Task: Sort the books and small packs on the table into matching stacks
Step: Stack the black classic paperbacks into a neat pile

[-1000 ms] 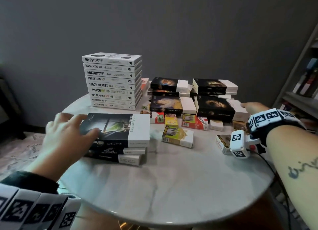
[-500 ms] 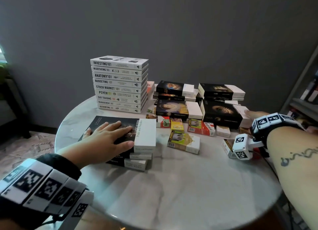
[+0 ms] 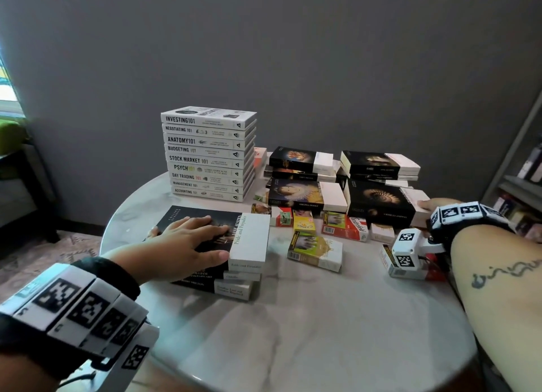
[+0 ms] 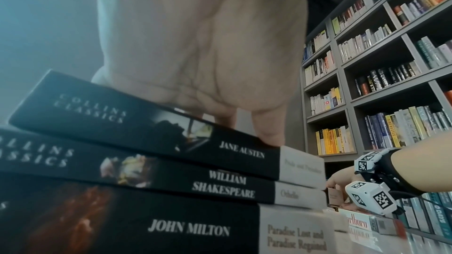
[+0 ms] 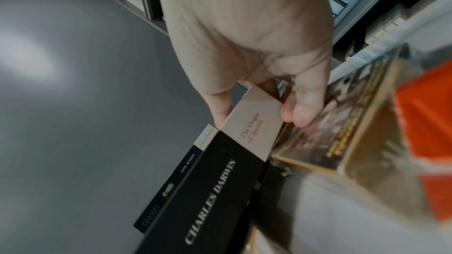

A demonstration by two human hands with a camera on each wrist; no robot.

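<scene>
Around the round marble table [image 3: 293,333]: grey wall behind, bookshelves [image 4: 381,76] to the right. At the far left of the tabletop stands a tall stack of white "101" books [image 3: 208,154], spines facing the person. Right of it, several black-and-white Collins Classics lie in low piles, a Woolf book [image 3: 305,195] in front. Loose packs scatter the middle: a yellow pack [image 3: 304,226], a red-and-white pack [image 3: 346,227], a gold-and-white pack [image 3: 316,252], a small white one [image 3: 381,233]. These lie between the two hands. Another pack [image 3: 390,262] sits near the right wrist, partly hidden by the wrist camera.

Left hand [image 3: 187,245] rests flat on the Austen book [image 3: 249,239], fingers straight and spread over the dark cover, fingertips near its white band. That book tops a stack of three, over Shakespeare [image 4: 220,186] and Milton [image 4: 188,229], slightly skewed on them, at the near left of the table.

Right hand [image 5: 247,45] grips the white end of the Darwin book [image 5: 220,186] at the far right: thumb on one side of the corner, fingers [image 5: 303,107] curled on the other. Black cover with a shell image, white band with pale title lettering. A second Austen [image 5: 171,186] lies just behind it; a gold pack [image 5: 342,123] lies just beside the fingers, blurred.
</scene>
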